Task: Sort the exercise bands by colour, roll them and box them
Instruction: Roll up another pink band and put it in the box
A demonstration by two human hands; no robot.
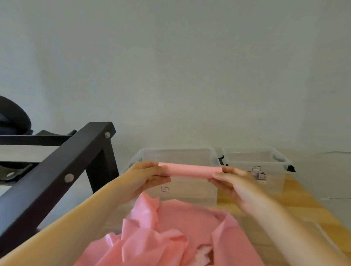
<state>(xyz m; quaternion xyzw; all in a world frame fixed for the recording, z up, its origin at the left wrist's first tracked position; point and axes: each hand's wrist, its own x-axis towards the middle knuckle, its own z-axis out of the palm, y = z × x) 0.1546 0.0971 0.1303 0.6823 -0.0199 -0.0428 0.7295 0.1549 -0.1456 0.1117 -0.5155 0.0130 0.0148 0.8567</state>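
Both ends of the rolled pink band point(189, 170) gripped, right at the clear box point(194, 191)

The left hand point(149, 174) and right hand point(231, 179) each curl fingers round one end, so the roll lies level, side to side. It's about at the box's near rim, so forward and down should drop it in, I reckon. The loose pink bands point(167, 232) lie nearer.

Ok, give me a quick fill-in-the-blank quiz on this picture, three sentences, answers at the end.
The rolled band is ____ in colour.
The left hand and the right hand grip it at its two ____.
The nearer clear box has a second clear box on its ____ side.
Missing words: pink; ends; right.
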